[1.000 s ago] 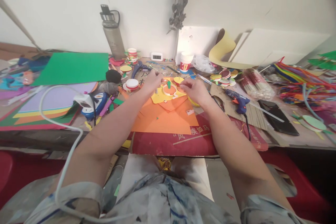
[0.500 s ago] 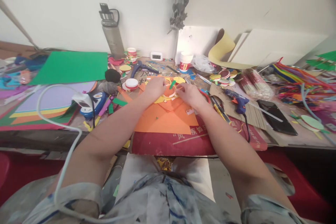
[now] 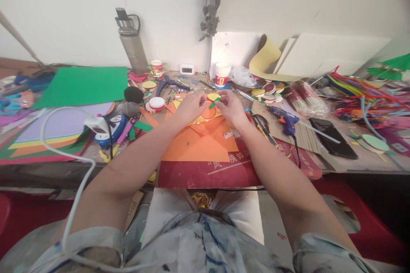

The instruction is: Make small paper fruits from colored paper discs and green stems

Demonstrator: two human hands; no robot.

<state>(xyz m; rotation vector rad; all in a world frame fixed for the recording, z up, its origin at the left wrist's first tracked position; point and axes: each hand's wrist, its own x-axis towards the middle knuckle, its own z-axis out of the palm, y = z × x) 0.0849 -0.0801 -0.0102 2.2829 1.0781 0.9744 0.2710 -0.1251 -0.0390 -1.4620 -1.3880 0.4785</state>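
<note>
Over the orange paper sheets (image 3: 195, 149), my two hands work close together. My right hand (image 3: 231, 107) pinches a small green paper strip (image 3: 215, 102) at its fingertips. Just left of it, my left hand (image 3: 193, 108) has its fingers curled together; what they hold, if anything, is hidden. Between and below the hands lies a round orange piece (image 3: 209, 113) on yellow paper, partly covered by the fingers. A yellow disc (image 3: 213, 97) shows behind the green strip. The orange sheets rest on a red printed board (image 3: 192, 175).
A hot glue gun (image 3: 290, 124), a utility knife (image 3: 265, 130) and a black phone (image 3: 333, 138) lie to the right. Paper cups (image 3: 221, 76) and a water bottle (image 3: 131, 45) stand behind. Coloured sheets (image 3: 83, 85) and a white cable (image 3: 83, 183) are on the left.
The green strip has gone from standing over the round piece to lying at my right fingertips. My right hand has shifted slightly up and away from the round piece. The view has turned a little right.
</note>
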